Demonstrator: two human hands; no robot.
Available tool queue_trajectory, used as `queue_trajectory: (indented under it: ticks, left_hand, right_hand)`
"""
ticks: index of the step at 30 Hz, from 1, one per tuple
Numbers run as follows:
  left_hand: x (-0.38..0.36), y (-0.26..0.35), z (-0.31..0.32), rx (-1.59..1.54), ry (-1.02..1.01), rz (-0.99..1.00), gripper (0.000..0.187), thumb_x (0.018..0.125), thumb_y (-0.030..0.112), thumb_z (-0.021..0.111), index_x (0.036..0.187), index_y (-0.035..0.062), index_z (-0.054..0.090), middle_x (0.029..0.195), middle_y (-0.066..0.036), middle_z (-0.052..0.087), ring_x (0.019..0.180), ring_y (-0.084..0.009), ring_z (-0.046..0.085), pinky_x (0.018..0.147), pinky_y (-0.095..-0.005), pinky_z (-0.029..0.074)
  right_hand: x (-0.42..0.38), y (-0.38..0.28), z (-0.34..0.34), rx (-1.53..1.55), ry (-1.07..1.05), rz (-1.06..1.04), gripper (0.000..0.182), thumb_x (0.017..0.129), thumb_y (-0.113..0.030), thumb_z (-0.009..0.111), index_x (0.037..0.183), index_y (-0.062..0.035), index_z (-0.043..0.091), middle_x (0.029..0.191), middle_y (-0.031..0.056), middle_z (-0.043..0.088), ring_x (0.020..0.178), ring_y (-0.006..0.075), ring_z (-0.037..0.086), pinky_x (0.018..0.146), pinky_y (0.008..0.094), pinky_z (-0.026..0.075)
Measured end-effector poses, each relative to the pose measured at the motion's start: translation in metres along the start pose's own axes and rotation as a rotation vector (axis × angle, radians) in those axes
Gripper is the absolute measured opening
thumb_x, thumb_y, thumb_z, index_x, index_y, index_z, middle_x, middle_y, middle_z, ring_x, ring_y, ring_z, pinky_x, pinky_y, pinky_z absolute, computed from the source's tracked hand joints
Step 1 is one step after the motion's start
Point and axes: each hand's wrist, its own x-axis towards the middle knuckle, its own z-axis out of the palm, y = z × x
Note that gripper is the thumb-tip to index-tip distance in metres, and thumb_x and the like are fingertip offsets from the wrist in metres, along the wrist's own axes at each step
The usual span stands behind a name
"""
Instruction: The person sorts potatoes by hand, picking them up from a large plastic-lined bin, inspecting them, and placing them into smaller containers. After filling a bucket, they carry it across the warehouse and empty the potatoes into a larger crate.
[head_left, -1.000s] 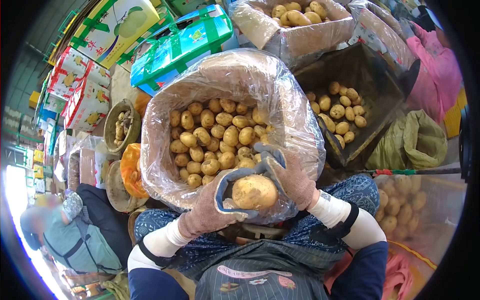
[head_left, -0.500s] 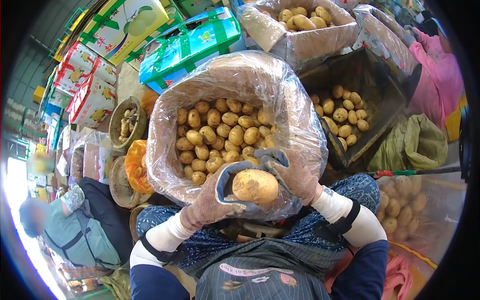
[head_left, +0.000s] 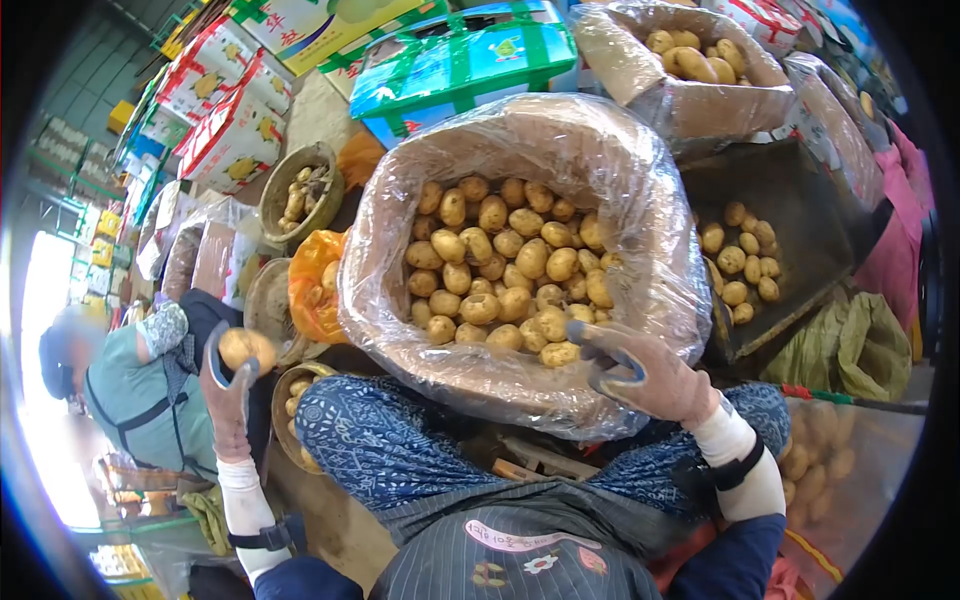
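Observation:
My left hand (head_left: 229,400), in a brown glove with grey-blue palm, grips a large potato (head_left: 247,350) out to the left, near the co-worker's side. My right hand (head_left: 645,375), gloved the same way, hovers over the near right edge of the plastic-lined cardboard box (head_left: 400,170). Its fingers are apart and nothing is in them. Many smaller potatoes (head_left: 490,262) fill the bottom of that box, some just beside my right fingertips. Below and right of my left hand stands a round basket (head_left: 280,425) with a few potatoes in it.
A black tray (head_left: 810,220) with potatoes lies right of the box, beside a green sack (head_left: 855,345). An orange bag (head_left: 305,285) and a round bowl (head_left: 328,205) stand left. One co-worker (head_left: 150,390) sits left; another's pink sleeve (head_left: 895,240) shows right.
My left hand has carried the large potato away from the box, far to the left. My right hand has parted from it and opened. The view has shifted, moving the scene rightward.

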Motion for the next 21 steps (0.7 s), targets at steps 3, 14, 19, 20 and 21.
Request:
queue_trajectory:
  ticks: [3,14,19,20,21]
  left_hand:
    - [-0.036,-0.094,-0.027,0.606,-0.054,-0.063,0.067,0.076,0.025,0.077,0.131,-0.0026,0.052,0.116,-0.019,0.065,0.108,-0.0311,0.064,0.095,-0.0373,0.049]
    - [-0.059,-0.202,-0.001,0.678,-0.218,-0.688,0.058,0.088,0.051,0.061,0.128,0.0103,0.059,0.121,-0.019,0.064,0.112,-0.0364,0.060,0.095,-0.0426,0.047]
    - [-0.049,-0.216,0.018,0.879,-0.196,-0.670,0.060,0.091,0.049,0.057,0.141,0.0181,0.045,0.126,-0.024,0.058,0.116,-0.0431,0.055,0.097,-0.0480,0.046]
    - [-0.049,-0.213,0.020,0.934,-0.179,-0.713,0.064,0.091,0.049,0.058,0.145,0.0204,0.040,0.129,-0.026,0.054,0.118,-0.0453,0.053,0.098,-0.0493,0.045]
    - [-0.047,-0.223,0.017,0.944,-0.223,-0.726,0.066,0.091,0.048,0.060,0.148,0.0236,0.035,0.132,-0.024,0.050,0.119,-0.0469,0.051,0.101,-0.0508,0.043]
  right_hand:
    - [-0.011,0.009,0.001,-0.076,0.015,0.055,0.049,0.084,-0.002,0.066,0.131,-0.0034,0.056,0.119,0.0175,0.065,0.110,0.0222,0.064,0.095,0.0306,0.049]
    - [0.008,0.010,0.009,0.283,0.138,0.358,0.037,0.091,0.002,0.058,0.128,0.0064,0.054,0.119,0.0166,0.065,0.107,0.0221,0.065,0.094,0.0303,0.050]
    - [0.006,0.016,0.008,0.087,0.131,0.210,0.038,0.089,0.002,0.062,0.126,0.0048,0.056,0.116,0.0146,0.067,0.108,0.0189,0.065,0.094,0.0306,0.050]
    - [0.007,0.014,0.011,0.193,0.149,0.228,0.038,0.088,0.001,0.064,0.125,0.0039,0.057,0.115,0.0136,0.068,0.108,0.0181,0.065,0.094,0.0309,0.051]
    - [0.006,0.016,0.012,0.152,0.161,0.188,0.036,0.087,-0.001,0.066,0.122,0.0018,0.060,0.113,0.0135,0.069,0.105,0.0216,0.067,0.091,0.0327,0.051]
